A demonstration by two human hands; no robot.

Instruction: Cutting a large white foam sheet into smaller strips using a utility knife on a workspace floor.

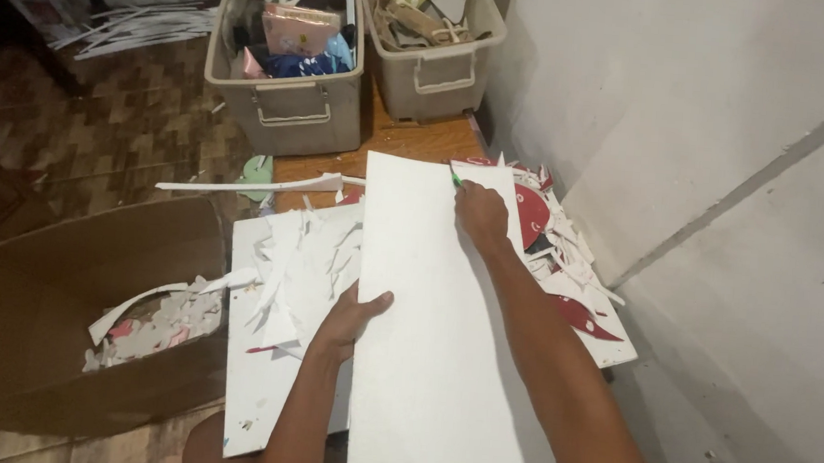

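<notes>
My left hand [353, 316] grips the long white rectangular foam board [433, 339] at its left edge, fingers closed on it. My right hand [481, 214] is closed round a green-tipped tool [455, 178] at the board's far end.

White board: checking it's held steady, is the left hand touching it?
Touching. The head view shows the left hand gripping the white board's left edge, thumb lying on top.

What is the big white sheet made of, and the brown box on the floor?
The big white sheet looks like stiff foam board or thick card: matt, flat, holding straight under the left hand and right hand. The brown box looks like plain corrugated cardboard, dull brown with bent flaps, holding white scraps.
</notes>
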